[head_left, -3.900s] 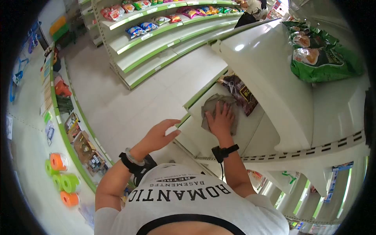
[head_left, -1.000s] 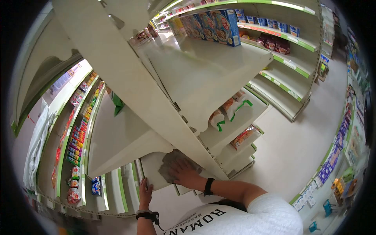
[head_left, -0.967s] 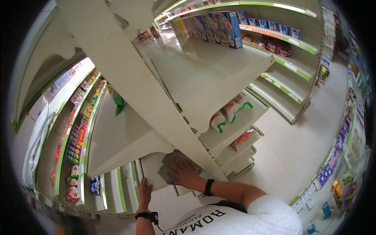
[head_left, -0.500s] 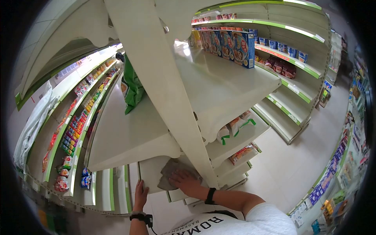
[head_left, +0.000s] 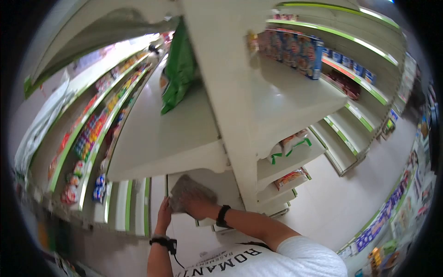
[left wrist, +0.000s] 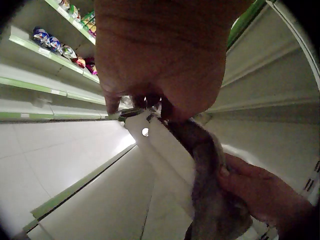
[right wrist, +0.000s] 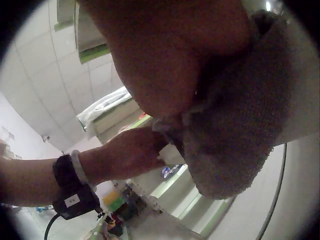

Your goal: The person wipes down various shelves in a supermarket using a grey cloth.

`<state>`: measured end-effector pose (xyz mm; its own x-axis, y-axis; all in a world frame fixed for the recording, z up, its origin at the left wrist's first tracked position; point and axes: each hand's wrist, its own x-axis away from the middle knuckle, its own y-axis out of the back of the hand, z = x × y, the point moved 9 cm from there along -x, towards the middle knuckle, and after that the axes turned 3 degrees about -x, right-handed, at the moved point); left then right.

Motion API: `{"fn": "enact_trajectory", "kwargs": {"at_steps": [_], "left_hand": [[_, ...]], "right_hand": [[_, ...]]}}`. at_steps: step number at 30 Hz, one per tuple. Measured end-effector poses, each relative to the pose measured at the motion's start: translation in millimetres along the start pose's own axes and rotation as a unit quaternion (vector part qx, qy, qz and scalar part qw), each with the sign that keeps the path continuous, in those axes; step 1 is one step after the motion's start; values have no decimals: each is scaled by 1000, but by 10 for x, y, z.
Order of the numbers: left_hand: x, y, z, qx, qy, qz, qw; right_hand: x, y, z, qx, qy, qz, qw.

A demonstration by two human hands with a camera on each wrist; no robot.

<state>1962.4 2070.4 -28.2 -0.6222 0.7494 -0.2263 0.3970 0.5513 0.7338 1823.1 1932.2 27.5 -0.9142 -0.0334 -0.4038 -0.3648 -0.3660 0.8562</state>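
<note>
A grey cloth (head_left: 189,188) lies bunched under my right hand (head_left: 197,206), over a low white shelf (head_left: 226,181). In the left wrist view, that hand's thumb (left wrist: 227,172) bears on the cloth (left wrist: 215,192) while its fingers go behind it. My left hand (head_left: 164,217) is at the shelf's front edge, right by the cloth's near corner. In the right wrist view the left hand's fingertips (right wrist: 162,135) meet the cloth's edge; I cannot tell whether they grip cloth or shelf. The cloth (right wrist: 235,135) droops in folds below my right palm.
A white upright panel (head_left: 221,92) rises just beyond my hands. To its left, a wide shelf (head_left: 180,134) carries a green bag (head_left: 177,74). Blue boxes (head_left: 295,51) stand on the right-hand shelf. Snack packets line shelves (head_left: 99,134) at far left.
The head has turned from the aisle to the shelf's end. Lately the right hand and cloth have moved left to meet the left hand, which has stayed near the shelf edge.
</note>
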Motion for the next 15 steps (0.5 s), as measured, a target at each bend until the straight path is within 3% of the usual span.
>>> {"fn": "enact_trajectory", "kwargs": {"at_steps": [1,2,3,4,5,7,9,13,15], "left_hand": [[-19,20,59,-68,-10,10,998],[-24,130,-412,195,126,-18,973],[-9,170,-381,128,85,-47,987],[-13,238,-692,202,28,-33,978],[8,201,-488,203,97,-58,973],[49,125,-318,204,102,-58,972],[62,80,-200,139,111,-77,981],[94,204,-417,154,138,-65,976],[87,275,-482,167,135,-62,975]], "right_hand": [[-111,48,73,1,5,33,999],[-218,-2,60,-7,-23,103,994],[-314,-88,100,-11,-41,178,983],[-418,-94,138,-7,-51,175,983],[-468,-104,153,-3,-60,170,984],[-500,-148,221,30,-19,93,995],[-590,-461,73,42,-19,96,994],[-777,-637,63,11,13,101,995],[-838,-653,35,55,-22,135,989]]}}
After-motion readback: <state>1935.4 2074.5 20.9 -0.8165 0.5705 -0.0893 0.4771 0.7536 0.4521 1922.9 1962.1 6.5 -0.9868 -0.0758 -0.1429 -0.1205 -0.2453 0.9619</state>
